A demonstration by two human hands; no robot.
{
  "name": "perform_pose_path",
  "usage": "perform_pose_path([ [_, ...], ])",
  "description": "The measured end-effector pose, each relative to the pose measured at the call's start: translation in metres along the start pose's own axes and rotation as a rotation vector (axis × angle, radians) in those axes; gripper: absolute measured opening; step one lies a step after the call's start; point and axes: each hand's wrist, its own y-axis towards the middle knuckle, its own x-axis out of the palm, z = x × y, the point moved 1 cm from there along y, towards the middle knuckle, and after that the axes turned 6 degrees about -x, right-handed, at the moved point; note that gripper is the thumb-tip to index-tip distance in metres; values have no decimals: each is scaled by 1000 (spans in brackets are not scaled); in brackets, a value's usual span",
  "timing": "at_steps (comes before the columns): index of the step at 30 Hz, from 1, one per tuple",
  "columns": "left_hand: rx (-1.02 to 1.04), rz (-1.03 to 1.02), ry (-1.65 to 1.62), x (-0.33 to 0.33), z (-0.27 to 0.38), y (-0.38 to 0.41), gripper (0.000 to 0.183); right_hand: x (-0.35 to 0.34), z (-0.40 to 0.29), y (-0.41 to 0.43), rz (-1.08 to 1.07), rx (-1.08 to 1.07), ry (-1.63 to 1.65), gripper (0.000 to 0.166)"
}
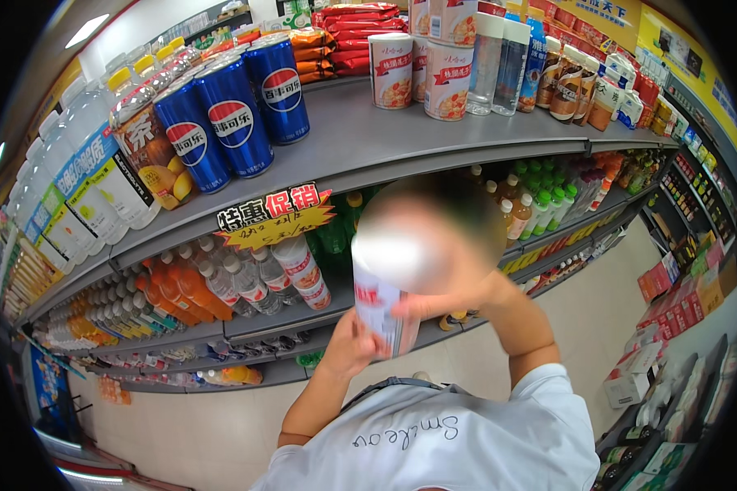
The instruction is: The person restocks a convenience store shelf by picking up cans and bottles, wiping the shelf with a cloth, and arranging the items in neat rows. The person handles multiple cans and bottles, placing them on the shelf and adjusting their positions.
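Note:
A white and pink printed can [386,313] with a barcode on its side is held upright, slightly tilted, before the middle shelf. My left hand [350,345] is closed around its lower part. From the right, my right hand [460,276] reaches to the can, its thumb lying across the upper side. A blur covers the can's top and most of the right hand's fingers, so their grip is hidden. Similar cans [390,70] stand on the top shelf [350,132], some stacked in twos. Another stack of such cans [301,270] stands on the shelf below, left of the held can.
Blue Pepsi cans [233,123] and large clear-capped drink bottles [92,166] line the top shelf's left. A yellow price sign [276,215] hangs from its edge. Water bottles [252,282] and orange drink bottles [172,285] fill the middle shelf. Cartons [632,374] stand on the right.

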Motion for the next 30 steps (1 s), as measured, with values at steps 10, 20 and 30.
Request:
perform_pose_path([
  [10,24,113,-161,-23,-4,-13,44,-134,-31,187,406,-99,-703,86],
  [20,49,176,-270,-36,-6,-17,31,-167,-29,258,267,237,-905,70],
  [30,304,17,292,21,91,17,66,-162,-44,241,-83,81,-621,69],
])
